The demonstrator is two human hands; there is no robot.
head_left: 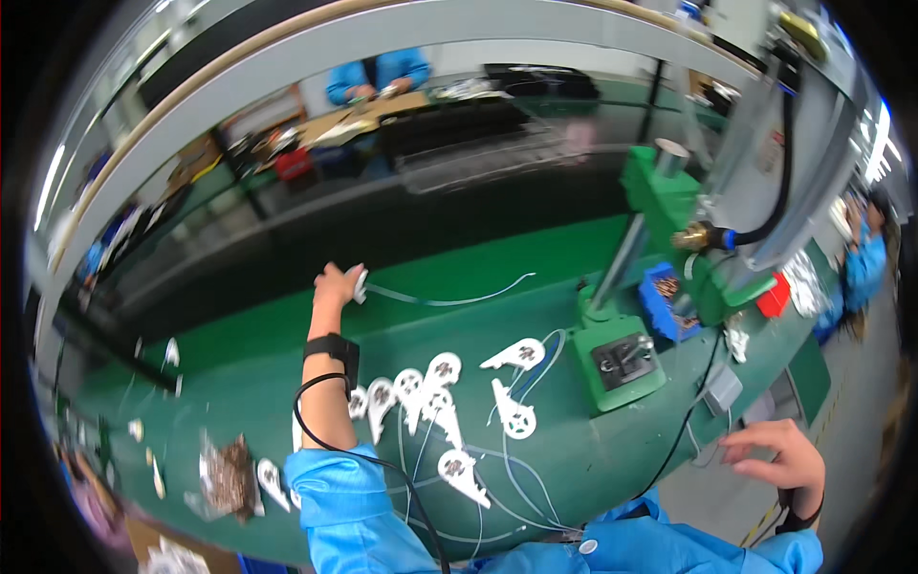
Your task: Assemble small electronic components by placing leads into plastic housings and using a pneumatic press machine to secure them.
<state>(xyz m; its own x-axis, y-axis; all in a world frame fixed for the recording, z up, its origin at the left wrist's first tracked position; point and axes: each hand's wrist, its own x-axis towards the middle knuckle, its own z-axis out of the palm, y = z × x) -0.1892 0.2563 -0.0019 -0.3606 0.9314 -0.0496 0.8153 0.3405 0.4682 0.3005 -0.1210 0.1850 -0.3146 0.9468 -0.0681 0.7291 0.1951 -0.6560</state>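
Observation:
My left hand (335, 284) reaches out to the far side of the green table and closes on a white plastic piece (360, 286). A thin pale tube (449, 303) trails from that piece to the right. My right hand (779, 455) hovers beyond the table's right front edge, fingers partly curled and apart, nothing in it. Several white teardrop-shaped plastic parts with round hubs (459, 471) lie right of my left forearm, some with thin tubes running off them. Two more, one a flat-lying part (516, 421), sit nearer the press.
A green bench press (620, 364) with a black hose stands on the right. Beside it are a blue bin of small copper-coloured pieces (660, 287) and a red bin (774, 295). A clear bag of brown pieces (229, 478) lies at left. A dark belt (287, 258) runs behind; co-workers sit beyond.

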